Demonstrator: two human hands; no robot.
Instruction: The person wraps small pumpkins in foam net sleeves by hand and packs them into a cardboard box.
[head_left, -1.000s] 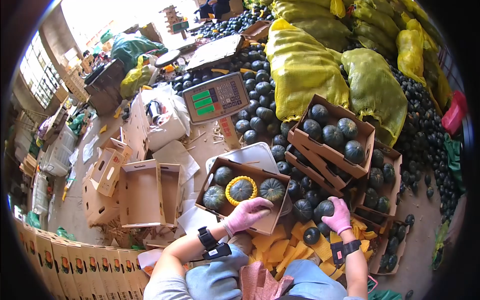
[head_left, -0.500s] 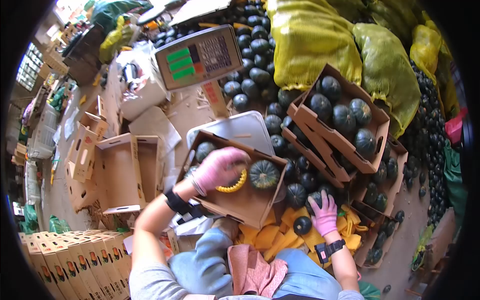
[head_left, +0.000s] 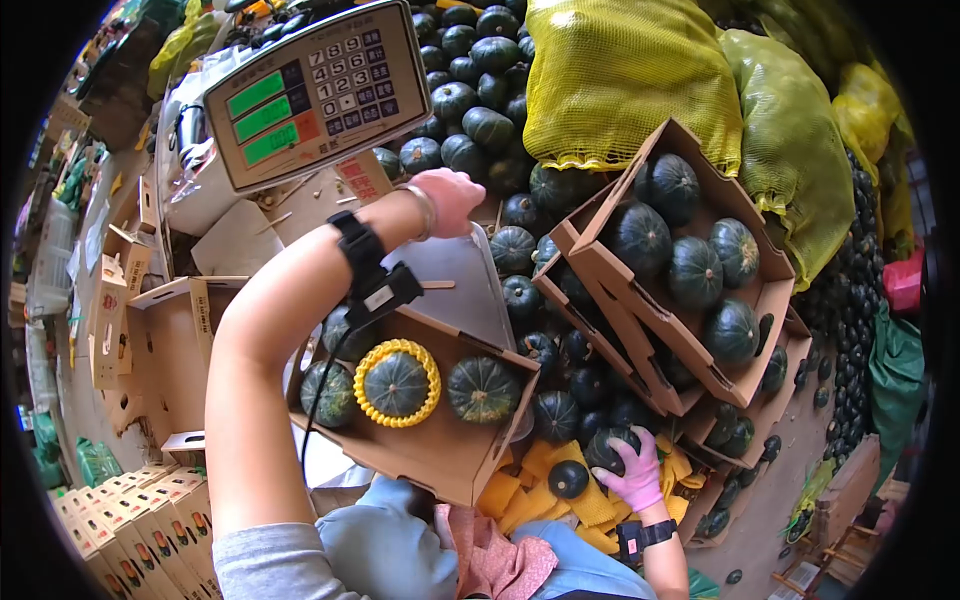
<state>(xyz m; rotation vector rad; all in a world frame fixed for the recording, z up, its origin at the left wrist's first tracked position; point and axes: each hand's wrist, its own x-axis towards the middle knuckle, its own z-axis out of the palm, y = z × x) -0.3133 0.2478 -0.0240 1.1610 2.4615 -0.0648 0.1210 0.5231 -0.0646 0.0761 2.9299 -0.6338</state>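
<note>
My left hand (head_left: 450, 203), in a pink glove, reaches over the far edge of the scale's metal plate (head_left: 450, 275), close to a pile of dark green pumpkins (head_left: 488, 128). Its fingers are blurred and partly hidden. Near my lap, my gloved right hand (head_left: 637, 475) has its fingers round a pumpkin (head_left: 606, 453). A cardboard box (head_left: 440, 465) rests on the plate, holding several pumpkins. One boxed pumpkin (head_left: 397, 386) wears a yellow foam net ring (head_left: 372, 412); another pumpkin (head_left: 483, 390) sits bare to its right.
The scale's display (head_left: 320, 95) stands at the upper left. Stacked boxes of pumpkins (head_left: 690, 350) lean on the right, below yellow mesh sacks (head_left: 630, 85). Yellow foam nets (head_left: 595, 510) lie by my lap, with a small pumpkin (head_left: 568, 479) on them. Cardboard boxes (head_left: 160, 340) stand left.
My left hand has left the foam-ringed pumpkin in the box and moved away from me, past the plate. My right hand stays at the pumpkin near my lap. The view has shifted.
</note>
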